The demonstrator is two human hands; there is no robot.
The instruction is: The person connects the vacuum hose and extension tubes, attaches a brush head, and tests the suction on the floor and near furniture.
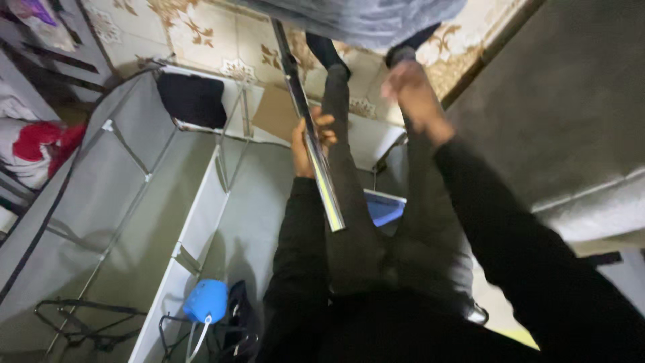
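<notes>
Your left hand grips 1 shiny metal rod mid-length, above the grey fabric wardrobe frame. Right hand blurred; grip unclear. Fitting step likely; next: align the rod end.

A flat brown cardboard piece lies on the floor near the top, behind the shiny pole. No labels, signs or screens show.
</notes>
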